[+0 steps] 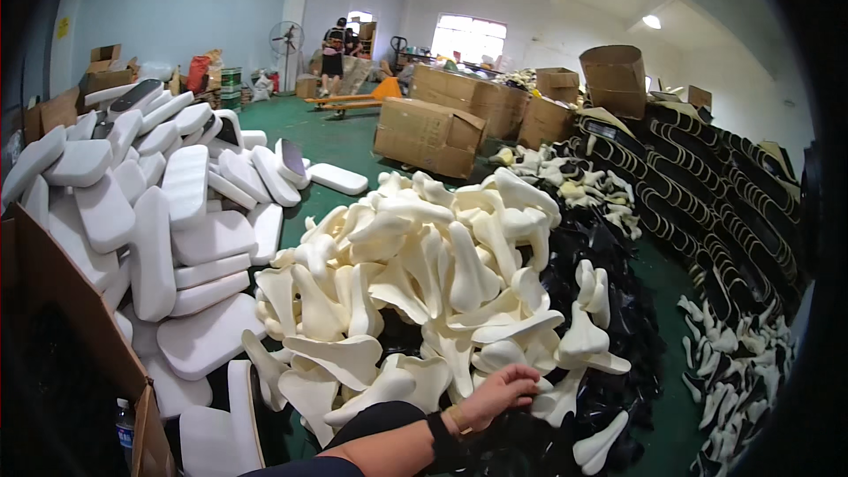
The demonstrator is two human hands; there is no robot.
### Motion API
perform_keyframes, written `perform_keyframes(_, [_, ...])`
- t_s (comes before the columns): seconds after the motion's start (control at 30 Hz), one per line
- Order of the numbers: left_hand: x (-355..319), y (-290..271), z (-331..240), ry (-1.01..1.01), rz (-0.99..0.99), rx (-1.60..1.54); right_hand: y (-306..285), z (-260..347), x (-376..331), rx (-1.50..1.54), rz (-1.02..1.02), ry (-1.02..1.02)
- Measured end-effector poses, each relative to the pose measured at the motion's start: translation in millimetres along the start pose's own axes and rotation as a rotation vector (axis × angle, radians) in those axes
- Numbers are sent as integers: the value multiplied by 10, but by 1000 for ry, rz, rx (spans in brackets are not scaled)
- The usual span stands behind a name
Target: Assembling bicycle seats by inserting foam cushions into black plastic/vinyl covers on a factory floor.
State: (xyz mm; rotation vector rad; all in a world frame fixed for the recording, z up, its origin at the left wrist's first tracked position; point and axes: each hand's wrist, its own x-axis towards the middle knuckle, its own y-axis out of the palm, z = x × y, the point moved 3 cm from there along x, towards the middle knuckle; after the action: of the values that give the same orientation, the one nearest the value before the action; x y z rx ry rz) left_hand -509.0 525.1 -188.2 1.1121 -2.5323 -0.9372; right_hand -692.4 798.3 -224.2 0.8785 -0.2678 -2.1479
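The cream foam pad (pixel 530 402) under the hand lies at the near edge of the big heap, low in the middle of the view, on top of dark pieces. It is smooth, matt and soft-looking, with a broad rounded end that narrows to a point. The hand (pixel 496 393) reaches in from the lower edge on a bare forearm with a dark band at the wrist; which of the person's hands it is cannot be told. Its fingers (pixel 521 377) curl down over the pad's edge and touch it, but whether the grip is closed on the pad cannot be told. No second hand is in view.

Around it spreads the heap of cream foam pads (pixel 433 274), all the same saddle-like shape, tumbled at every angle. Beneath and to the right of them lie glossy black shells (pixel 618 300) of similar outline.

To the left is a separate pile of white cushions (pixel 168 238), flat, oblong and round-cornered, thicker and paler than the cream ones. A brown cardboard box (pixel 71 300) edges in at the lower left, with a plastic bottle (pixel 124 428) beside it.

Farther right, black curved pieces (pixel 707 203) stand stacked in ribbed rows. Behind, on the green floor (pixel 336 137), sit large cardboard cartons (pixel 430 134), and a person (pixel 333 53) stands far back.
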Motion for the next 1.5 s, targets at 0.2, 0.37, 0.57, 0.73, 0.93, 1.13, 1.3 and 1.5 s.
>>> perform_keyframes(0.2, [-504,-851,-974,351,-163,-163,-447,-67,457,97,-68,-17])
perform_keyframes(0.37, [-1019,-2258,-504,43,-738,413,-260,91,472,52,-80,-75])
perform_keyframes(0.57, [-1881,-4290,1098,-284,-1035,309,-126,9,537,36,17,0])
perform_keyframes(0.73, [-1424,-3441,1044,-485,-952,1241,-241,-96,571,18,-74,-16])
perform_keyframes(0.93, [-1427,-3097,824,-736,-727,1687,-157,-256,751,-66,-85,-22])
perform_keyframes(1.13, [-1460,-2781,397,-250,-647,1383,-157,-261,817,-112,-84,-43])
perform_keyframes(1.3, [-1471,-2532,-151,-49,-735,1676,-68,-226,739,-120,-56,-59])
perform_keyframes(1.5, [-1225,-2016,-640,56,-700,1064,1,-163,593,-168,-8,-92])
